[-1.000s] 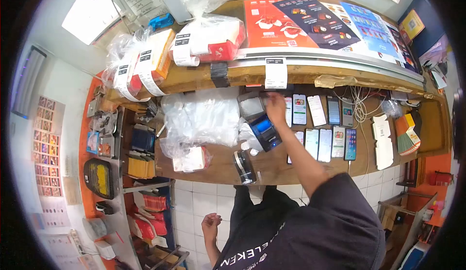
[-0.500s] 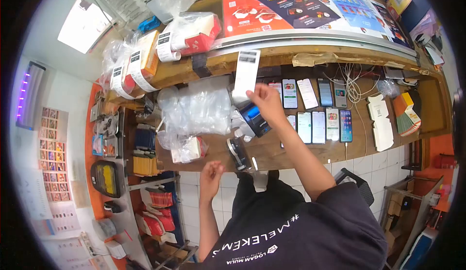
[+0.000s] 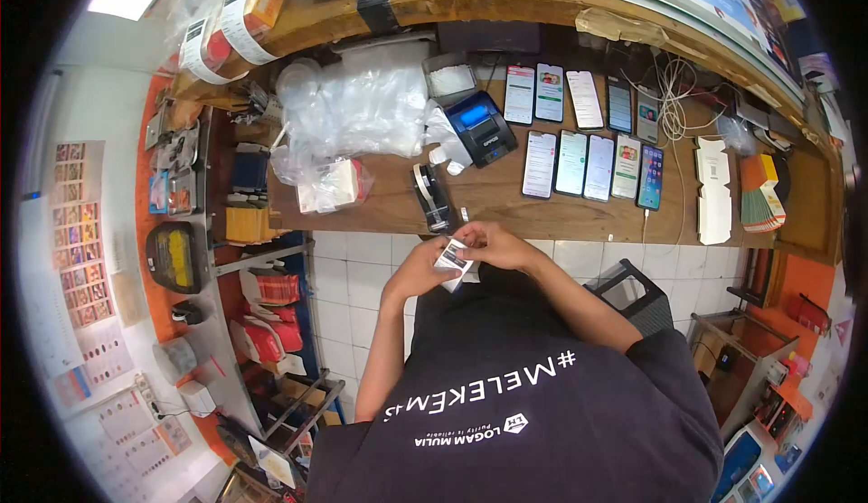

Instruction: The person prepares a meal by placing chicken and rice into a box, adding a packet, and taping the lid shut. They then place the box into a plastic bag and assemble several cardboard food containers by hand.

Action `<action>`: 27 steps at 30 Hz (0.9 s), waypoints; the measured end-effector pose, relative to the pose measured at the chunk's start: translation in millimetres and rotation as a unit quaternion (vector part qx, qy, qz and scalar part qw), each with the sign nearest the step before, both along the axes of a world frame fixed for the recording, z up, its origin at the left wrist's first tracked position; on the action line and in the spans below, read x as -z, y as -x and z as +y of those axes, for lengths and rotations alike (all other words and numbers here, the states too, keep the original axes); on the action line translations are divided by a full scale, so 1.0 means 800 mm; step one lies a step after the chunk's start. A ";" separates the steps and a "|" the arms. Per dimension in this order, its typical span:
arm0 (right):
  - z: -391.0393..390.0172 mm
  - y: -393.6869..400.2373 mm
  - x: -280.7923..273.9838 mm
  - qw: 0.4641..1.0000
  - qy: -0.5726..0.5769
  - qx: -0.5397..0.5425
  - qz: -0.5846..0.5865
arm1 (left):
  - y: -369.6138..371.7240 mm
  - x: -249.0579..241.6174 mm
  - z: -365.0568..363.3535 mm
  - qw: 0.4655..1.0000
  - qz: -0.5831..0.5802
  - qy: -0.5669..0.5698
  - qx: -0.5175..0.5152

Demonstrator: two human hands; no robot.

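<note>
A white printed paper slip (image 3: pixel 454 259) is held between both hands in front of my chest, just off the desk's front edge. My left hand (image 3: pixel 419 270) has its fingers closed on the slip's left side, and my right hand (image 3: pixel 494 244) pinches its upper right. Right behind the hands stands a black tape dispenser (image 3: pixel 430 197). Farther back is a blue and black label printer (image 3: pixel 482 128). To the left lies a plastic-wrapped box (image 3: pixel 329 187), below a heap of clear plastic bags (image 3: pixel 353 105).
Several phones (image 3: pixel 570 163) lie in two rows on the wooden desk (image 3: pixel 389 210). White cables (image 3: pixel 674 96) and a flattened white carton (image 3: pixel 713 191) are at the right. Bagged boxes (image 3: pixel 249 6) stand on the upper shelf. A black bin (image 3: pixel 627 291) stands below the desk.
My right hand has come down from the printer area with the slip, and my left hand has moved up to meet it. The view has tilted downward.
</note>
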State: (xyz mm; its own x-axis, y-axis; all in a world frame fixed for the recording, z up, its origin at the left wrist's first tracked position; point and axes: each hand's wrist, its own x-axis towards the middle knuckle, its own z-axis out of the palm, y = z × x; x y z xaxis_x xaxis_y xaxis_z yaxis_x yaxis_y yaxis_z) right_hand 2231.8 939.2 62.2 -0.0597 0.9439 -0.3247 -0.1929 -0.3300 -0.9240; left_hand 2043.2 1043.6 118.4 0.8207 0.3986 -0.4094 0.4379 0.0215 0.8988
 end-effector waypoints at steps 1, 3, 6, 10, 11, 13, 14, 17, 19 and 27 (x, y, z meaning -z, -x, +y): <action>0.003 0.002 0.016 0.999 -0.001 -0.034 -0.003 | 0.005 0.009 -0.005 1.000 0.001 0.008 -0.005; 0.006 0.003 0.025 0.993 0.010 -0.083 -0.079 | 0.013 0.026 -0.007 0.999 -0.014 -0.036 -0.003; 0.020 0.012 0.021 0.989 0.094 -0.086 -0.069 | 0.027 0.053 0.000 0.998 0.030 -0.003 -0.058; 0.037 0.025 0.047 0.969 0.054 -0.029 -0.241 | 0.040 0.100 -0.004 0.986 0.019 -0.138 -0.090; 0.039 0.029 0.043 0.961 0.071 0.034 -0.266 | 0.044 0.111 -0.006 0.988 0.056 -0.094 -0.112; 0.052 0.036 0.058 0.955 0.078 0.049 -0.282 | 0.053 0.140 -0.004 0.994 0.038 -0.082 -0.061; 0.059 0.039 0.069 0.952 0.081 0.057 -0.291 | 0.056 0.153 -0.003 0.996 0.028 -0.076 -0.035; 0.078 0.052 0.102 0.973 0.073 0.044 -0.212 | 0.046 0.144 0.001 0.997 -0.015 -0.039 -0.064; 0.083 0.067 0.106 0.983 0.073 0.117 -0.119 | 0.040 0.135 0.006 0.996 0.010 0.002 -0.089; -0.019 0.080 0.077 0.972 0.135 0.014 -0.191 | 0.039 0.164 0.006 0.990 -0.028 0.087 -0.111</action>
